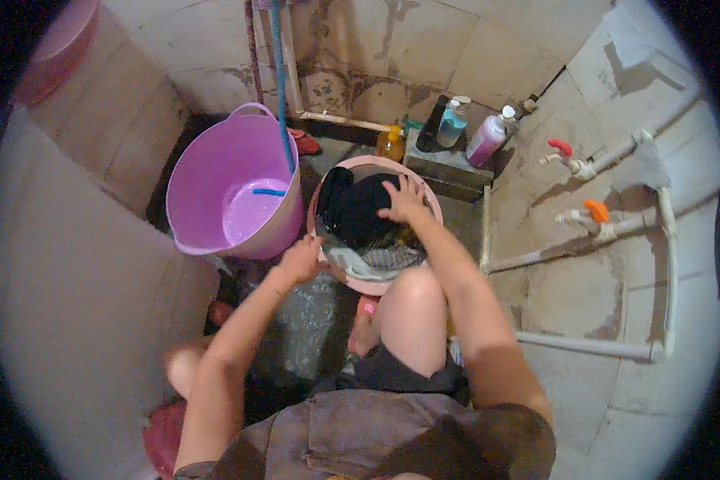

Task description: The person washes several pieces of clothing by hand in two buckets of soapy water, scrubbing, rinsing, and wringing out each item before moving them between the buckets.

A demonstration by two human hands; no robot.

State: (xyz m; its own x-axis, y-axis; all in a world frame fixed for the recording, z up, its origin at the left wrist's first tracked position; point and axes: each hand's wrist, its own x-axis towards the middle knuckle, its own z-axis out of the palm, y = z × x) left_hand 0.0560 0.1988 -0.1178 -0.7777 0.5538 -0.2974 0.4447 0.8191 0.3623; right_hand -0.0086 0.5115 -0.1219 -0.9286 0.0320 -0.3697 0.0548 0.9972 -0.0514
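At the near left rim of a round pink basin (349, 282), my left hand (302, 259) has its fingers closed around the edge. My right hand (407, 201) is spread flat against a wet black cloth (357, 207) that fills the far part of the basin. Its fingers are apart and grip nothing. Nearer my knee, a pale cloth (351, 262) and a striped cloth (393, 258) lie in the same basin. Water glistens on the dark floor (306, 318) below my left hand.
A purple tub (234, 144) with a blue hose (281, 90) hanging into it stands left of the basin. Bottles (453, 123) stand on a ledge (444, 171) at the back right, beside an amber pump bottle (390, 144). Pipes with red (559, 147) and orange (596, 210) taps line the right wall.
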